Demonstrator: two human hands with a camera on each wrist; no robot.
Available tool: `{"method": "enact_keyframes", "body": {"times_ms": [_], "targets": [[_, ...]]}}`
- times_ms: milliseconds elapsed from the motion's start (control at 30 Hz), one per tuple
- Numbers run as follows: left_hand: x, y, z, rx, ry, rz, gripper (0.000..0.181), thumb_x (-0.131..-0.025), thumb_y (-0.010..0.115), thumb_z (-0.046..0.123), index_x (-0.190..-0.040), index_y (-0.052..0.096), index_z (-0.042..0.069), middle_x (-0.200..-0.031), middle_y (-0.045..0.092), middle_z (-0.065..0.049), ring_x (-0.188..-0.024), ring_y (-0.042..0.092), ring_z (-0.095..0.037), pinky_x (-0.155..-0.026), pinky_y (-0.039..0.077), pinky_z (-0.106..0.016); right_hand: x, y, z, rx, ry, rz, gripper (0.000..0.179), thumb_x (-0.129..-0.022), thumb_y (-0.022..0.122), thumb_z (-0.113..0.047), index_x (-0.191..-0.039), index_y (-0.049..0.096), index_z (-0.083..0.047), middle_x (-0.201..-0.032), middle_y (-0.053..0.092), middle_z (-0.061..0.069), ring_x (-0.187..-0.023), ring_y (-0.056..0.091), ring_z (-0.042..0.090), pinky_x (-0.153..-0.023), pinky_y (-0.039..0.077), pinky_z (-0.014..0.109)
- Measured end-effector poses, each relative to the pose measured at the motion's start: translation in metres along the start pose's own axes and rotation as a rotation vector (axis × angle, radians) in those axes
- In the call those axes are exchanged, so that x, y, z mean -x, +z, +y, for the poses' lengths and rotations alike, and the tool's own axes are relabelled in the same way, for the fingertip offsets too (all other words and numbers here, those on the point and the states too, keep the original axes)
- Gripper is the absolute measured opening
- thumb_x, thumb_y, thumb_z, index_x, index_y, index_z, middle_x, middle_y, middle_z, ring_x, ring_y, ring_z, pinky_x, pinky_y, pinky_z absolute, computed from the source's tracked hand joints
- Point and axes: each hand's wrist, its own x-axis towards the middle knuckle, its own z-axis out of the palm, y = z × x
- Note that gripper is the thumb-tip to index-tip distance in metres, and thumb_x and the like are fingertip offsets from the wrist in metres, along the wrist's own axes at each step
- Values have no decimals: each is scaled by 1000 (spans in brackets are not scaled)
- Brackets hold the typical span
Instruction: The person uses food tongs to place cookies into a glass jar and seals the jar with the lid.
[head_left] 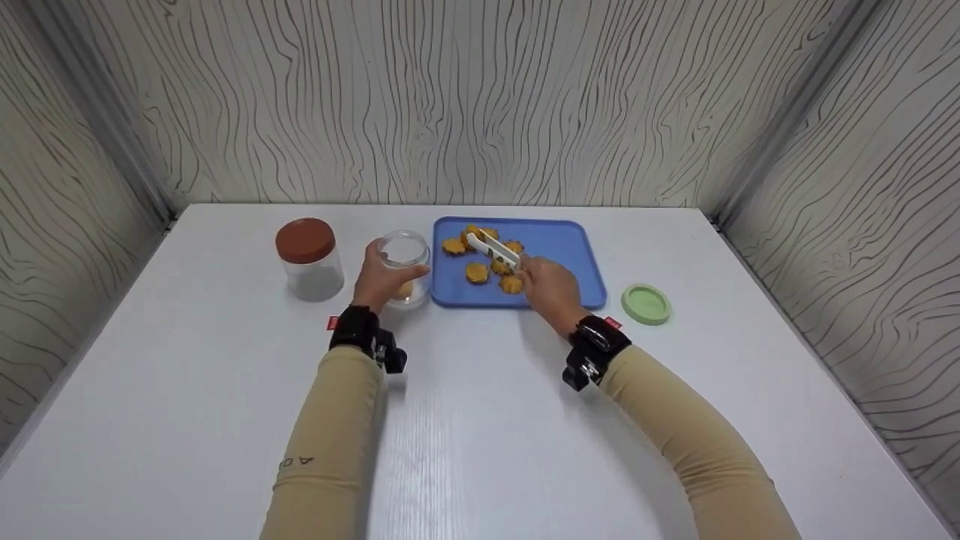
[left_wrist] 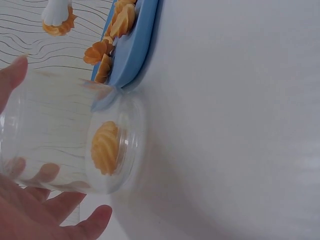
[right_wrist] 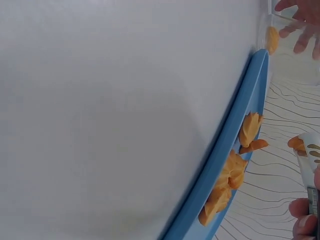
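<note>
My left hand (head_left: 379, 277) grips an upright clear jar (head_left: 406, 250), its fingers and thumb spread round the wall. Inside, at the bottom, lies one swirled golden cookie (left_wrist: 105, 148). To the jar's right, my right hand (head_left: 553, 291) holds white tongs (head_left: 495, 250) over the blue tray (head_left: 555, 262). Their tips pinch a cookie (left_wrist: 60, 28), raised above the tray in the left wrist view. Several more cookies (head_left: 477, 273) lie on the tray's left half. In the right wrist view, only part of the tongs and the fingertips show at the edge.
A second clear jar with a brown lid (head_left: 306, 241) stands left of my left hand. Right of the tray, a round green lid (head_left: 646, 304) lies on the white table (head_left: 480, 420). Wood-patterned panels (head_left: 450, 105) enclose the table at the back and sides.
</note>
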Motion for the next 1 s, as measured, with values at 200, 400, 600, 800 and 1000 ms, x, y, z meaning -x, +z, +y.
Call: {"method": "enact_keyframes", "body": {"times_ms": [200, 400, 600, 800, 1000], "targets": [[1, 2, 2, 12, 0, 6, 101, -82, 83, 30, -157, 19, 8, -159, 33, -16, -148, 30, -30, -121, 25, -44, -1, -3, -10, -41, -28, 45, 25, -98, 63, -15, -115, 71, 3, -94, 72, 18, -77, 66, 32, -68, 55, 46], [1, 3, 2, -1, -3, 17, 100, -82, 82, 29, -157, 19, 7, -159, 32, -18, -147, 31, -32, -121, 26, -45, -1, -4, -22, -74, -80, 65, 25, -97, 64, -12, -114, 71, 4, -103, 73, 19, -86, 69, 35, -72, 56, 47], [-1, 2, 1, -29, -33, 20, 102, -83, 81, 34, -158, 15, 9, -161, 30, -18, -149, 29, -31, -122, 25, -45, -2, -4, -33, -78, -100, 56, 30, -98, 63, -14, -122, 68, 4, -96, 72, 18, -75, 66, 31, -65, 54, 44], [-2, 2, 0, -18, -34, 17, 102, -83, 81, 33, -157, 16, 9, -161, 30, -18, -149, 29, -30, -122, 25, -45, -5, -3, -41, -65, -113, 67, 32, -98, 63, -15, -123, 68, 4, -98, 72, 20, -80, 68, 33, -69, 55, 46], [2, 3, 2, 11, 6, 35, 100, -83, 82, 28, -158, 18, 8, -161, 29, -19, -148, 29, -32, -122, 24, -46, -6, -1, -49, -59, -131, 46, 34, -97, 64, -17, -125, 67, 3, -98, 73, 19, -82, 69, 34, -70, 56, 46]]}}
